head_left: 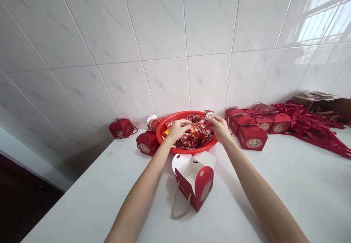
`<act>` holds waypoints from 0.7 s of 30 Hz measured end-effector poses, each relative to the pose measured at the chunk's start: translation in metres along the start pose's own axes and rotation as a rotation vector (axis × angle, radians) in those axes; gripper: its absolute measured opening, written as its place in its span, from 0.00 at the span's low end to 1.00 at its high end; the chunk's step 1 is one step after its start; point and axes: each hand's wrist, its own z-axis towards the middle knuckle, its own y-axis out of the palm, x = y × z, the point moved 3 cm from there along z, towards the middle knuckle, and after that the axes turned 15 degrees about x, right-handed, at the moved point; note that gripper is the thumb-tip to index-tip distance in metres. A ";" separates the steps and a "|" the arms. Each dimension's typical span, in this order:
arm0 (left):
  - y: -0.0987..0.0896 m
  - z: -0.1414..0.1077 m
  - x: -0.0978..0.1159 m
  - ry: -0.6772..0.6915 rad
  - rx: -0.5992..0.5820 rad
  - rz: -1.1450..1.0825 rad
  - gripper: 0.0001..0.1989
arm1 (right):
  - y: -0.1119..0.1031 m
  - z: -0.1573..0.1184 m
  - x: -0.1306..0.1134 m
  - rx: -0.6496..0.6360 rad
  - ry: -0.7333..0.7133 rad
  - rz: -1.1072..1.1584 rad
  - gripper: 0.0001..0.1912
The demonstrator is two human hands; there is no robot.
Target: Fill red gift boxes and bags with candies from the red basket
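Observation:
A red plastic basket (159, 140) full of small wrapped candies (189, 140) stands against the wall. Over its left half, my left hand (178, 130) is closed, with a red and gold candy packet (193, 130) at its fingertips. My right hand (220, 129), above the basket's right rim, pinches a small dark red candy packet (208, 114) with a white print. Between my forearms stands an open red gift box (196, 188), its flaps up and its white inside showing. The box's rope handle (181, 215) hangs toward me.
Closed red boxes (148, 143) sit left of the basket, one more (120, 128) farther left. Several closed boxes (252, 137) are grouped at the right. Beyond them lie a heap of dark red ribbons (304, 126) and a cardboard box (342, 107). A tiled wall (164, 82) backs the white table (109, 184).

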 end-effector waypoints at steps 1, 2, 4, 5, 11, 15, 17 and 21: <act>-0.006 -0.007 0.003 -0.006 -0.035 -0.073 0.13 | 0.000 0.000 0.000 0.001 0.013 0.013 0.16; -0.013 -0.015 0.006 -0.007 -0.095 -0.128 0.13 | 0.001 0.000 0.000 0.002 0.022 0.022 0.16; -0.026 -0.033 0.014 0.008 -0.266 -0.147 0.16 | 0.002 -0.001 -0.001 0.005 0.023 0.020 0.15; -0.033 -0.042 0.018 0.021 -0.329 -0.132 0.16 | 0.003 -0.001 -0.003 0.004 0.018 0.009 0.15; -0.070 -0.073 0.034 0.105 -0.344 0.207 0.13 | 0.014 -0.019 -0.031 -0.152 -0.033 -0.074 0.14; -0.080 -0.085 0.038 0.094 -0.496 0.393 0.14 | 0.028 -0.050 -0.059 -0.509 -0.083 -0.278 0.12; -0.083 -0.090 0.040 0.064 -0.569 0.430 0.16 | 0.034 -0.068 -0.069 -0.713 -0.095 -0.434 0.11; -0.084 -0.097 0.041 -0.020 -0.684 0.524 0.25 | 0.040 -0.091 -0.082 -0.878 -0.246 -0.651 0.15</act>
